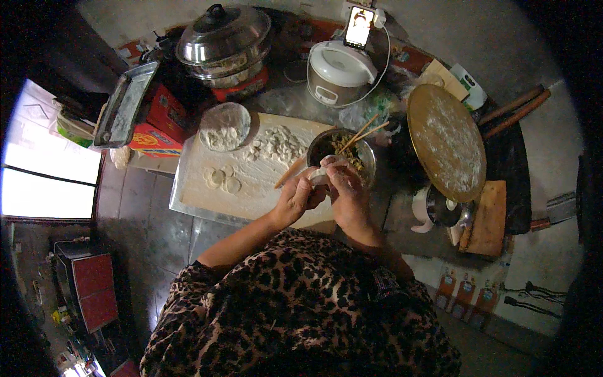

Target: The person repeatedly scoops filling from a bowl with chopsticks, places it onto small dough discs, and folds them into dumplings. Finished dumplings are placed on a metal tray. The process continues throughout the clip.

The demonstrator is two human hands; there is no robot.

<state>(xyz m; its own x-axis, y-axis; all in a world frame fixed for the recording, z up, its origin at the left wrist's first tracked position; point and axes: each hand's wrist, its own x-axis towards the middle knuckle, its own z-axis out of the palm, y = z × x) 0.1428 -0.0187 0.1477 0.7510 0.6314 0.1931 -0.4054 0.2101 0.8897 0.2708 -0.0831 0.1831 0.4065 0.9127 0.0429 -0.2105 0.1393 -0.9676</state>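
Above the near edge of a floured wooden board [256, 202], my left hand [297, 194] and my right hand [347, 191] pinch a piece of pale dough [319, 177], folded like a dumpling. My fingers hide part of it. Just beyond my right hand is a metal bowl [370, 153] of dark green filling [343, 144], with two chopsticks [362, 132] in it. A wooden rolling pin [288, 175] lies partly hidden behind my left hand. Several round dough wrappers [232, 185] lie on the board's left side. Small cut dough lumps [280, 145] are heaped farther back, beside a clear bowl [225, 126] of flour.
A lidded steamer pot [224, 52] and a white-lidded rice cooker [340, 70] stand at the back, with a lit phone [360, 28] behind the cooker. A flour-dusted round tray [447, 141] is at right. To the left, a metal tray [126, 106] leans by a red box [162, 129].
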